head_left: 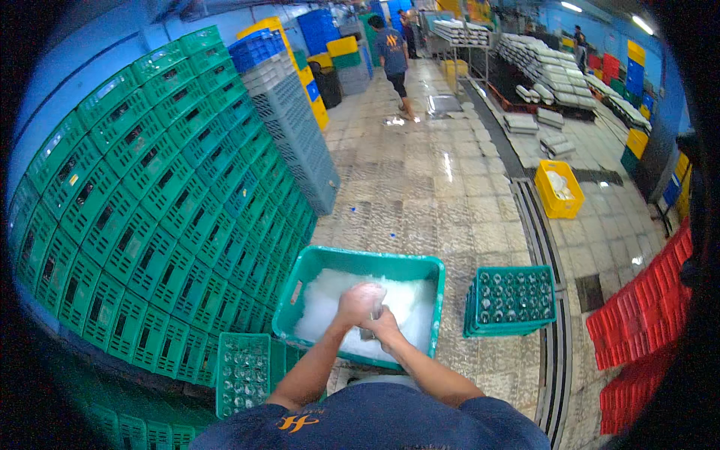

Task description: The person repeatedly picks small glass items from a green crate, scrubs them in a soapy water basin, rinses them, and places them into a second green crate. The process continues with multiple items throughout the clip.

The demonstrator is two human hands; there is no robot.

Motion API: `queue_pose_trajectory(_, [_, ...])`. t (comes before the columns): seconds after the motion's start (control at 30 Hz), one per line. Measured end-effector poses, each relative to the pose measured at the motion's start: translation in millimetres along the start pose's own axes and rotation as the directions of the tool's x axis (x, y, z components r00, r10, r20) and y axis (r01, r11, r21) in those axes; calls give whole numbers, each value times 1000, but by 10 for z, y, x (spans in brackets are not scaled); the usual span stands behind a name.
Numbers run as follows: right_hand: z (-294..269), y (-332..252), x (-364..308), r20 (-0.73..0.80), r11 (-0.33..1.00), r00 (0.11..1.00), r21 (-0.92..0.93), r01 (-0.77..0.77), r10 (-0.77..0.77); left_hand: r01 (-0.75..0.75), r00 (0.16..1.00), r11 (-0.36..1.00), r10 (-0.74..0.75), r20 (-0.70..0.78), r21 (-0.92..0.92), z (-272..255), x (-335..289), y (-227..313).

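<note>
The tub is being flanked by crates; a vessel is being grasped by the right hand, the left hand's grip being obscured.

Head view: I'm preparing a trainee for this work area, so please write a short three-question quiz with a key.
1. True or false: the green tub contains white, foam-like material.
2. The nearest tall crate stack on the left is mainly: (a) red, (b) green, (c) yellow.
3. Where are the left hand and right hand, and what lies between them?

Key:
1. True.
2. b.
3. Together over the tub, at a small greyish object that they partly hide; its kind is unclear.
</note>
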State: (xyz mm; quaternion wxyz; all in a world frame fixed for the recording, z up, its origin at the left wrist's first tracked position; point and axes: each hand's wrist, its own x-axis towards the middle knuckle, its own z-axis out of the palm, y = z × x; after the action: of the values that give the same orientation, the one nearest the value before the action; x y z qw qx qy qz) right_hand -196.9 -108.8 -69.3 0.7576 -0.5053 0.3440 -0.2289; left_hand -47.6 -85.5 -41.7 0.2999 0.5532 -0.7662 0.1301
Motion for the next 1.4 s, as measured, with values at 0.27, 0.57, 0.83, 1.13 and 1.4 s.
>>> queue_pose_trajectory(0.27, [351, 24, 281, -15, 957, 993, 264, 119, -119, 392, 906, 881, -319, 279, -264, 112, -227, -709])
queue_pose_trajectory(0.57, [105, 99, 752, -355, 623, 893, 774, 114, 278, 515, 837, 788, -547, -2, -338, 274, -233, 101])
queue_pose_trajectory(0.83, [314, 345, 952, -57, 405, 983, 914, -17, 172, 585, 685, 620, -723, -92, -523, -62, -339, 141])
queue_pose_trajectory(1.13, [1199, 170, 558, 68, 867, 998, 498, -28, -7, 584, 322, 26, -925, 202, -811, -785, -1093, -215])
queue_pose_trajectory(1.4, [1737, 753, 285, 445, 527, 888, -731, 434, -115, -97, -13, -230, -973, 232, -968, -1850, -3033, -916])
